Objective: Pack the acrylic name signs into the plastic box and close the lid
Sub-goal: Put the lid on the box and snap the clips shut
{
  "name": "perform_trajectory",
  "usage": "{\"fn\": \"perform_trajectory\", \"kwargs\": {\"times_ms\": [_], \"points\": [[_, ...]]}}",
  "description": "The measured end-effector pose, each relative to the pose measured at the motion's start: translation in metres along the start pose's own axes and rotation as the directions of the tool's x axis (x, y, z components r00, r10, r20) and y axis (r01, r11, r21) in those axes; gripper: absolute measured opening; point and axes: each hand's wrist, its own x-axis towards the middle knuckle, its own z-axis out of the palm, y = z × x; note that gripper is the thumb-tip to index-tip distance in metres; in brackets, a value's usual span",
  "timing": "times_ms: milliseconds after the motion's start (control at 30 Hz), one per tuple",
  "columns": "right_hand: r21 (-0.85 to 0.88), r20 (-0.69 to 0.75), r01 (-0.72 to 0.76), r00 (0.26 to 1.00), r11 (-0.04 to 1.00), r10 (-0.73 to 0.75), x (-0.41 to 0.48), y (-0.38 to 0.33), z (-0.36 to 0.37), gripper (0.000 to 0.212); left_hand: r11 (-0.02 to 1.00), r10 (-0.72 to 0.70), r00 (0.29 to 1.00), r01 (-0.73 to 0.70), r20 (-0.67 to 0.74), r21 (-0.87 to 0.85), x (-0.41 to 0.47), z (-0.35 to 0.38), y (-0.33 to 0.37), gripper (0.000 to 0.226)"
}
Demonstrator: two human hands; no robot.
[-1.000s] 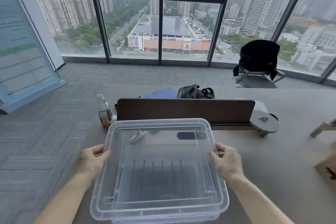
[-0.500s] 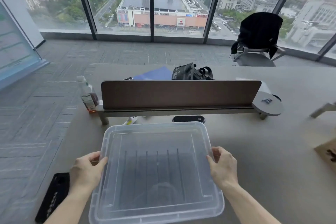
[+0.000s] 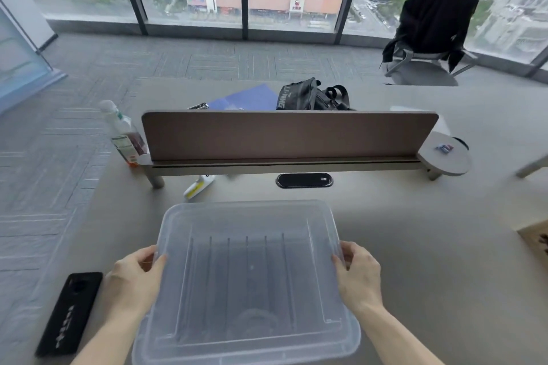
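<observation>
Lid (image 3: 246, 272) of clear plastic, gripped at both long edges: left hand (image 3: 133, 278) on its left rim, right hand (image 3: 358, 272) on its right rim, fingers curled partly closed over the edge with thumbs on top. Symmetric hold reads as a way to keep the wide, floppy panel level and square over the plastic box (image 3: 246, 347), whose rim shows just under the lid's near edge. Whether the lid is seated or clear of the box rim cannot be told; no latch visible.

Dark upright slats show through the lid, standing in a row inside the box. Probably the name signs or a divider rack; too hazy through the plastic to say which.

Landmark: desk divider (image 3: 287, 136).
- Box and lid: on the desk (image 3: 415, 246), near side of the divider, centred.
- White marker (image 3: 198, 186) and black cable grommet (image 3: 304, 180): between divider and box, clear of the lid.
- Bottle (image 3: 123, 133): at the divider's left end.
- Black bag (image 3: 308, 96): behind the divider.
- Black phone (image 3: 69, 312): well to the near left, beside the left forearm, clear of the box.

Judgement: closing step, if packing is done.
</observation>
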Motion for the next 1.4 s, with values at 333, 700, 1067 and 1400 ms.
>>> {"fn": "perform_trajectory", "kwargs": {"times_ms": [333, 700, 1067, 1400], "points": [[-0.012, 0.017, 0.02, 1.0, 1.0, -0.02, 0.0, 0.004, 0.0, 0.025, 0.999, 0.019, 1.0, -0.019, -0.002, -0.029, -0.006, 0.001, 0.003, 0.029], [0.005, 0.026, 0.053, 0.998, 0.999, -0.053, -0.01, 0.012, 0.004, 0.032, 0.997, 0.039, 0.999, -0.041, -0.024, -0.065, -0.017, 0.003, -0.006, 0.028], [0.01, 0.027, 0.069, 0.997, 0.998, -0.069, -0.01, 0.015, 0.008, 0.037, 0.996, 0.047, 0.999, -0.048, -0.016, -0.074, -0.019, 0.006, -0.007, 0.031], [-0.031, 0.065, 0.081, 0.995, 0.996, -0.079, -0.01, 0.015, 0.004, 0.039, 0.995, -0.004, 1.0, 0.006, 0.013, -0.101, -0.021, 0.004, -0.008, 0.036]]}}
